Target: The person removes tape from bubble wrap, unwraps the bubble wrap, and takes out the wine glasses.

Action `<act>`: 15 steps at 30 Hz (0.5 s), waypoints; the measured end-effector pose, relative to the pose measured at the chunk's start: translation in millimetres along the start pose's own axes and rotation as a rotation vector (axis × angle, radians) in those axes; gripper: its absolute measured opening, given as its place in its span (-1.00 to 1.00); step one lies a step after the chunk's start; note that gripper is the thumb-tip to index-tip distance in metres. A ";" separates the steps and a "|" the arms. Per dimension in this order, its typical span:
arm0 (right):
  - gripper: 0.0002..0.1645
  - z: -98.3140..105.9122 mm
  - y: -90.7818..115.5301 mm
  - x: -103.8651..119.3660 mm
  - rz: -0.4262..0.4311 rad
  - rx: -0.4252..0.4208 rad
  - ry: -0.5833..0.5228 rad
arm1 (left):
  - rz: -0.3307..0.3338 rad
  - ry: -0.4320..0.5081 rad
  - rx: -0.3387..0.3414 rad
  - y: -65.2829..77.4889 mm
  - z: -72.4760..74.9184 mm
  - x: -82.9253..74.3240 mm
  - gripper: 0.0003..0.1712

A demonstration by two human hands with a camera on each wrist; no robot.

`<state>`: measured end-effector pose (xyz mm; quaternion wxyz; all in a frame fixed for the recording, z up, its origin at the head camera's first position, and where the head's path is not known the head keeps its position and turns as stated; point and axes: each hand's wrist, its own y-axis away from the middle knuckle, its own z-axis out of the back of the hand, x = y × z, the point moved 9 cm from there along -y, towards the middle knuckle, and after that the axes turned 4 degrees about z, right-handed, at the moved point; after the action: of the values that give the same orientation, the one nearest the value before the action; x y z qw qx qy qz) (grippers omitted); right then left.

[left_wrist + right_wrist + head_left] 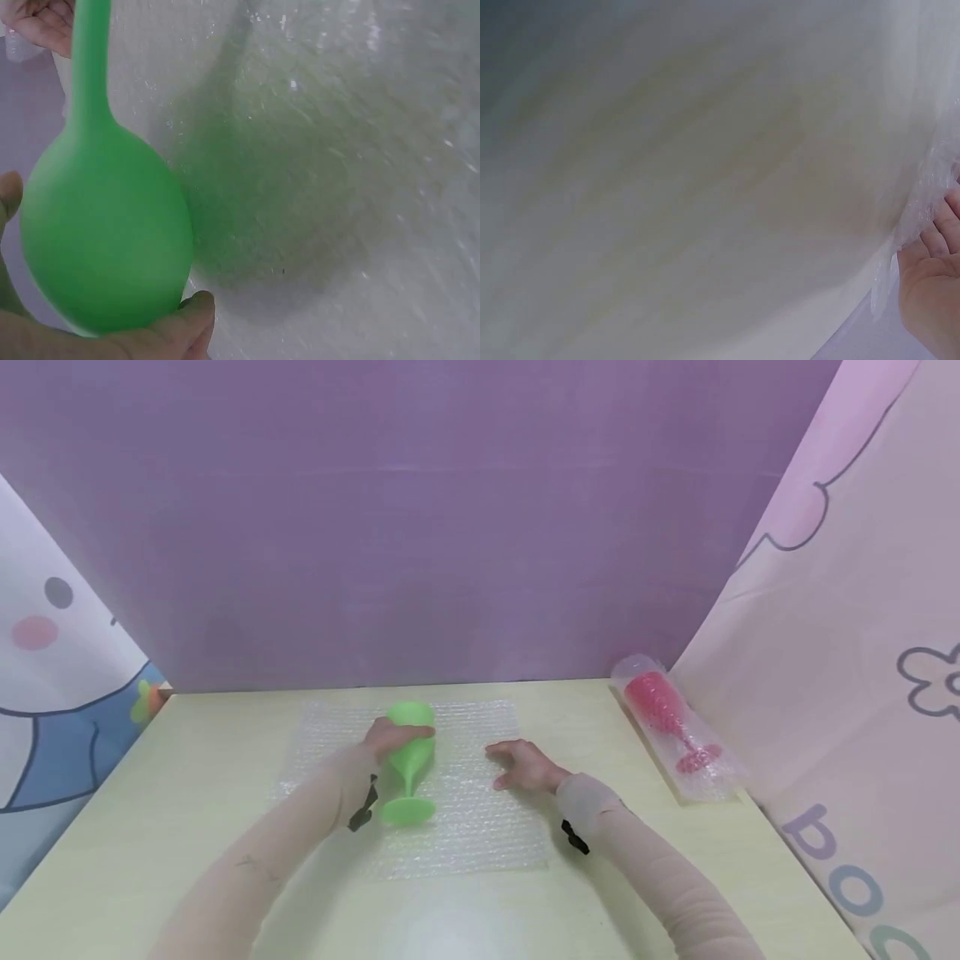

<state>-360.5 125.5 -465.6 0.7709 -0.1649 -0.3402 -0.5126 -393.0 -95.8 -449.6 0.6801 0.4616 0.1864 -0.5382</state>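
Note:
A green plastic goblet (411, 756) is over the bubble wrap sheet (480, 835), its bowl toward the far side and its round foot toward me. My left hand (390, 739) grips the bowl from the left, thumb and fingers on opposite sides, as the left wrist view shows. In that view the goblet (105, 225) casts a shadow on the wrap. My right hand (527, 766) is at the sheet's right side with fingers extended and holds nothing. The right wrist view has that hand (937, 277) at the wrap's edge; whether it touches the wrap is unclear.
A red goblet (663, 706) rolled in bubble wrap lies at the table's right edge. The pale table (187, 827) meets a purple backdrop (420, 527) behind. Printed cloths hang on the left (67, 693) and right (847, 652).

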 end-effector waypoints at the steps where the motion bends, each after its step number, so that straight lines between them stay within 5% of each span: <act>1: -0.21 -0.3 -0.2 0.1 -0.001 0.000 -0.001 | 0.015 -0.003 -0.011 -2.0 -0.6 0.7 0.08; 15: -0.21 0.0 -0.7 -2.3 -0.013 0.004 -0.011 | 0.092 -0.059 -0.059 0.1 -4.7 -6.5 0.23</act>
<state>-361.7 126.8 -467.3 0.7659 -0.1639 -0.3467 -0.5161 -394.1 -88.3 -447.1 0.7227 0.4334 0.1608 -0.5139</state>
